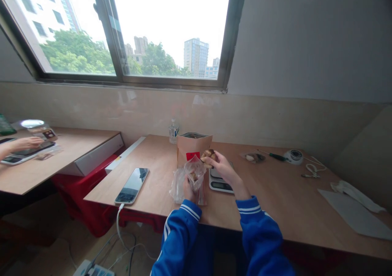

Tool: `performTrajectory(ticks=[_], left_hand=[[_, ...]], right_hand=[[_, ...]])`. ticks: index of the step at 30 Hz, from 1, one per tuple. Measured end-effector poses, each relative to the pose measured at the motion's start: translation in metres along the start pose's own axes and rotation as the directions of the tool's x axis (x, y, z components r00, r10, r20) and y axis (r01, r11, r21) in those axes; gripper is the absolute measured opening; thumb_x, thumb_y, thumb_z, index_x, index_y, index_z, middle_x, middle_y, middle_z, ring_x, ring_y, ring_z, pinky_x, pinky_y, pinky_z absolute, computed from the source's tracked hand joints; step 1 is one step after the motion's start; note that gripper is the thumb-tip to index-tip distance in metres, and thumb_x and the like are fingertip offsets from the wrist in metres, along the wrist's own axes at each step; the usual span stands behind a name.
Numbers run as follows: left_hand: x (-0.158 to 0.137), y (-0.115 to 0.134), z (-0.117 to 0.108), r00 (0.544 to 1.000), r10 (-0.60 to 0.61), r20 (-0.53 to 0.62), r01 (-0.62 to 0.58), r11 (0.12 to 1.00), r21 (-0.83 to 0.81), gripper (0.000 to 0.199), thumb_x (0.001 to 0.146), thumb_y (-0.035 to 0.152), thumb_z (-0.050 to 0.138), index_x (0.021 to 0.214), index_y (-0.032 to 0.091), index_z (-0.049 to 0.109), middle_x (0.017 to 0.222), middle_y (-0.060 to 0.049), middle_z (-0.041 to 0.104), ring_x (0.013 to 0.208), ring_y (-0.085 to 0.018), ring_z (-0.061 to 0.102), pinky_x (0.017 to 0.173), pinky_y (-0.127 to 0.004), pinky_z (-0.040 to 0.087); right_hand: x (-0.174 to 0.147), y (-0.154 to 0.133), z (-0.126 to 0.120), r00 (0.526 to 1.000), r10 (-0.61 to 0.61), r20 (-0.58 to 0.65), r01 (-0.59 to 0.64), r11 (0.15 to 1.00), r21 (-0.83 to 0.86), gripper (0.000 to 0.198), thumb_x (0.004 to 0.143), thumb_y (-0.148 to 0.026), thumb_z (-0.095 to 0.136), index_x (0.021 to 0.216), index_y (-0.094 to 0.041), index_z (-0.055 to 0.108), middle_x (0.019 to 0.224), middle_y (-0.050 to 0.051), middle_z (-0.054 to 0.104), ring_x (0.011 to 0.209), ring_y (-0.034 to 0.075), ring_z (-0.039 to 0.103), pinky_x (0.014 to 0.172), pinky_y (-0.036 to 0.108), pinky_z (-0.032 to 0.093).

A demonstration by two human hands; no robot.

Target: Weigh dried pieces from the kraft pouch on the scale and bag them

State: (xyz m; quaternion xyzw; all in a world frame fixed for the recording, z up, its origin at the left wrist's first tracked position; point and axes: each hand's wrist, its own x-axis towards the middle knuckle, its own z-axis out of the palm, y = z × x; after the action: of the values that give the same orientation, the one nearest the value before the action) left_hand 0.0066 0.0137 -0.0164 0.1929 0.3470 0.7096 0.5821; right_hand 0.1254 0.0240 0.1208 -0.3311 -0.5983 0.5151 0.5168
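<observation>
My right hand (pixel 225 169) is closed on what looks like a dried mushroom (pixel 208 156), brown with pale patches. It is raised over the left edge of a small white digital scale (pixel 221 186). My left hand (pixel 189 191) grips a clear plastic bag (pixel 180 184), whose mouth stands apart just left of the mushroom. Something brownish shows inside the bag, partly hidden by folds of plastic. Directly behind the bag stands a brown kraft pouch (pixel 186 146) with a red label, its top unsealed. My right hand and the mushroom cover part of the scale.
A phone (pixel 132 186) on a charging cable lies left. Behind the pouch is a plastic bottle (pixel 173 131). To the right are a small bag (pixel 252 156), a screwdriver (pixel 278 156), a white dome camera (pixel 294 156) and paper (pixel 352 212). Another person's hand (pixel 29 143) works at the left table.
</observation>
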Motion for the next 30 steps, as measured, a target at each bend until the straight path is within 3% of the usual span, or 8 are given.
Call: performTrajectory(ticks=[5, 10, 17, 20, 23, 25, 27, 30], left_hand=[[0.000, 0.001, -0.002, 0.997, -0.058, -0.050, 0.053, 0.995, -0.090, 0.042, 0.081, 0.045, 0.051, 0.110, 0.016, 0.060, 0.072, -0.003, 0.068, 0.065, -0.016, 0.065, 0.065, -0.029, 0.053], [-0.002, 0.003, -0.002, 0.997, -0.028, -0.067, 0.024, 0.998, -0.050, 0.042, 0.080, 0.045, 0.053, 0.108, 0.015, 0.062, 0.067, -0.001, 0.063, 0.060, -0.014, 0.062, 0.059, -0.026, 0.051], [-0.003, 0.004, -0.001, 0.996, -0.054, -0.070, 0.053, 0.998, -0.016, 0.051, 0.076, 0.053, 0.056, 0.110, 0.015, 0.062, 0.067, -0.002, 0.061, 0.060, -0.014, 0.061, 0.061, -0.027, 0.050], [-0.004, 0.004, 0.000, 0.996, -0.059, -0.060, 0.057, 0.998, -0.038, 0.048, 0.078, 0.051, 0.054, 0.111, 0.017, 0.061, 0.066, -0.001, 0.061, 0.061, -0.014, 0.061, 0.062, -0.028, 0.050], [-0.005, 0.005, 0.001, 0.998, -0.051, -0.032, 0.048, 0.995, -0.088, 0.049, 0.079, 0.053, 0.050, 0.114, 0.020, 0.060, 0.067, -0.001, 0.062, 0.064, -0.017, 0.063, 0.065, -0.031, 0.052], [-0.007, 0.006, 0.002, 0.999, -0.038, -0.012, 0.036, 0.990, -0.137, 0.050, 0.081, 0.055, 0.046, 0.115, 0.020, 0.059, 0.068, -0.002, 0.063, 0.067, -0.018, 0.065, 0.067, -0.033, 0.053], [-0.010, 0.008, 0.005, 0.999, -0.034, 0.021, 0.037, 0.980, -0.196, 0.048, 0.083, 0.054, 0.043, 0.114, 0.021, 0.060, 0.075, -0.005, 0.067, 0.074, -0.021, 0.066, 0.072, -0.035, 0.054], [-0.012, 0.010, 0.010, 0.999, -0.005, 0.050, 0.019, 0.957, -0.291, 0.041, 0.085, 0.047, 0.045, 0.109, 0.019, 0.064, 0.094, -0.007, 0.070, 0.096, -0.023, 0.064, 0.086, -0.035, 0.051]], right_hand=[[0.074, -0.036, 0.008, 0.935, -0.334, -0.122, 0.323, 0.941, -0.100, 0.033, 0.075, -0.038, 0.065, 0.101, -0.021, 0.055, 0.098, 0.003, 0.065, 0.091, 0.015, 0.060, 0.083, 0.029, 0.048], [0.120, -0.021, 0.026, 0.898, -0.429, 0.100, 0.428, 0.795, -0.430, 0.018, 0.073, -0.016, 0.054, 0.091, -0.018, 0.057, 0.088, 0.005, 0.064, 0.085, 0.018, 0.057, 0.082, 0.034, 0.046], [0.105, -0.004, 0.030, 0.848, -0.454, 0.275, 0.514, 0.574, -0.637, 0.028, 0.078, -0.010, 0.040, 0.092, -0.017, 0.063, 0.094, 0.009, 0.064, 0.097, 0.022, 0.050, 0.091, 0.037, 0.040], [0.094, -0.017, 0.029, 0.834, -0.488, 0.258, 0.528, 0.570, -0.630, 0.032, 0.079, -0.014, 0.044, 0.106, -0.019, 0.061, 0.107, 0.008, 0.062, 0.107, 0.022, 0.049, 0.097, 0.037, 0.037], [0.072, -0.029, 0.028, 0.839, -0.541, 0.056, 0.472, 0.672, -0.570, 0.028, 0.079, -0.015, 0.044, 0.100, -0.018, 0.063, 0.105, 0.007, 0.063, 0.104, 0.021, 0.052, 0.093, 0.036, 0.040], [0.051, -0.030, 0.028, 0.896, -0.443, -0.033, 0.380, 0.802, -0.461, 0.027, 0.081, -0.015, 0.038, 0.087, -0.018, 0.065, 0.085, 0.005, 0.065, 0.083, 0.018, 0.059, 0.078, 0.032, 0.047], [0.030, -0.026, 0.027, 0.965, -0.256, 0.058, 0.258, 0.881, -0.398, 0.030, 0.080, -0.014, 0.036, 0.078, -0.019, 0.065, 0.070, 0.002, 0.064, 0.065, 0.016, 0.058, 0.063, 0.027, 0.047], [0.007, -0.011, 0.027, 0.948, 0.062, 0.312, 0.135, 0.810, -0.571, 0.026, 0.074, -0.009, 0.044, 0.072, -0.020, 0.067, 0.067, 0.001, 0.065, 0.061, 0.015, 0.057, 0.057, 0.024, 0.044]])
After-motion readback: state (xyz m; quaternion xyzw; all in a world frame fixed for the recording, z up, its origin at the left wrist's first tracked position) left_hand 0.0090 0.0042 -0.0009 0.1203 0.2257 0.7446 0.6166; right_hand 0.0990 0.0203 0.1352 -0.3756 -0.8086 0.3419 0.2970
